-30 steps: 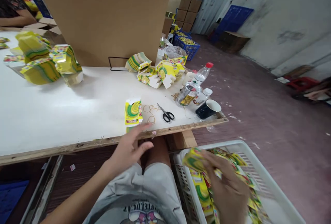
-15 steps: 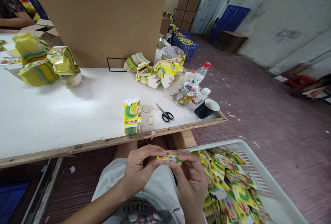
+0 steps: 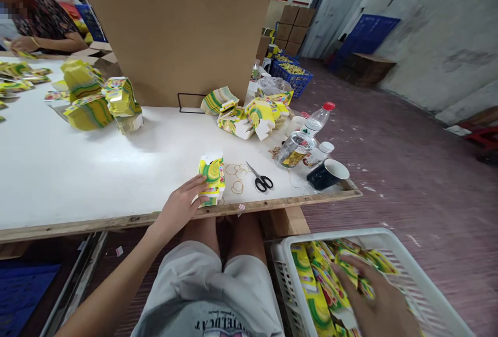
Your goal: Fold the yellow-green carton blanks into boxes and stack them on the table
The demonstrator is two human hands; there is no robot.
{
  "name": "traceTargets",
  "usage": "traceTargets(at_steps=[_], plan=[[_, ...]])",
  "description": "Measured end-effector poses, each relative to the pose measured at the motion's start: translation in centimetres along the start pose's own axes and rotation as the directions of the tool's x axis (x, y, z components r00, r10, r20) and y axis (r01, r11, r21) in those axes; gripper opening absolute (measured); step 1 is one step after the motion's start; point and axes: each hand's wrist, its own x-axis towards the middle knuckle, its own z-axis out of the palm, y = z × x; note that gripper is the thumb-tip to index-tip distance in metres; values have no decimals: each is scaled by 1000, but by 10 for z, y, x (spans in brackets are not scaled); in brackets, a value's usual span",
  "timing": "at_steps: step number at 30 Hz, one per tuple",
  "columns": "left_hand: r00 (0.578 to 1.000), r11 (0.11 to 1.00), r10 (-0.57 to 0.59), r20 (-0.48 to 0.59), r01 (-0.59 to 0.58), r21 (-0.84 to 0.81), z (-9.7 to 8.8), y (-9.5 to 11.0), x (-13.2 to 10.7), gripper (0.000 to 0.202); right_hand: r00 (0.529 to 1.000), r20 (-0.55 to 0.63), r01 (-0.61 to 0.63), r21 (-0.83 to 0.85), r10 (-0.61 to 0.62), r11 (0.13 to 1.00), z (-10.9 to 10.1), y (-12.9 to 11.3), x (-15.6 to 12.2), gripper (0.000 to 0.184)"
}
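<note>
My left hand (image 3: 185, 199) reaches over the table edge, its fingers laid out on the left side of a stack of flat yellow-green printed cartons (image 3: 212, 171). The thumb lies by the stack's near end. Over a white plastic basket (image 3: 286, 269) at the lower right is my right hand (image 3: 375, 290), blurred, with its fingers apart. Below that hand, yellow printed packets (image 3: 319, 311) fill much of the basket. Whether the right fingers touch one of them is hard to see.
Scissors (image 3: 260, 177) and rubber bands (image 3: 237, 186) lie right of the stack. A dark mug (image 3: 324, 175), a jar (image 3: 293, 150) and bottles stand at the table's right corner. More cartons (image 3: 87, 111) sit at the back left. A cardboard panel (image 3: 175, 31) rises behind; a person (image 3: 46, 20) sits beyond.
Both hands have parted from the small yellow carton they held above the lap. The left went up to the stack on the table, the right moved over the basket. The view has shifted left.
</note>
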Motion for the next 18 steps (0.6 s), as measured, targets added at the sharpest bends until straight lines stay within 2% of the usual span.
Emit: traceTargets(at_steps=[2, 5, 7, 8, 9, 11, 12, 13, 14, 15, 16, 17, 18], plan=[[999, 1000, 27, -20, -27, -5, -4, 1, -2, 26, 987, 161, -14, 148, -10, 989, 23, -31, -6, 42], [993, 997, 75, -92, -77, -9, -9, 16, -13, 33, 960, 272, -71, 453, -62, 889, 57, -91, -16, 42], [972, 980, 187, -144, -194, -41, -8, 33, -27, 36, 932, 354, -182, 651, -82, 737, 73, -122, -22, 50], [932, 939, 310, -186, -331, -93, -6, 43, -35, 37, 915, 394, -249, 718, -84, 650, 78, -132, -24, 52], [890, 882, 422, -174, -447, -148, -2, 53, -42, 38, 899, 430, -314, 762, -80, 567, 82, -138, -25, 52], [859, 811, 499, -113, -509, -288, 8, 73, -56, 45, 873, 483, -407, 796, -66, 448, 84, -142, -28, 45], [882, 810, 458, -110, -465, -357, 14, 82, -61, 47, 863, 501, -431, 796, -64, 424, 83, -141, -30, 40], [925, 821, 361, -116, -374, -431, 21, 90, -65, 51, 855, 513, -439, 790, -71, 428, 83, -140, -33, 35], [970, 823, 216, -115, -244, -513, 27, 96, -67, 54, 852, 516, -427, 779, -83, 458, 82, -138, -36, 32], [995, 799, 53, -79, -90, -595, 32, 102, -68, 55, 856, 508, -397, 764, -94, 509, 82, -137, -39, 31], [996, 746, -93, -1, 68, -662, 37, 106, -69, 53, 875, 476, -346, 742, -88, 575, 82, -137, -43, 30], [976, 682, -194, 95, 204, -703, 41, 109, -68, 47, 908, 413, -275, 709, -67, 650, 83, -137, -46, 28], [950, 626, -249, 186, 305, -718, 43, 111, -67, 39, 946, 320, -187, 661, -48, 727, 85, -136, -49, 30]])
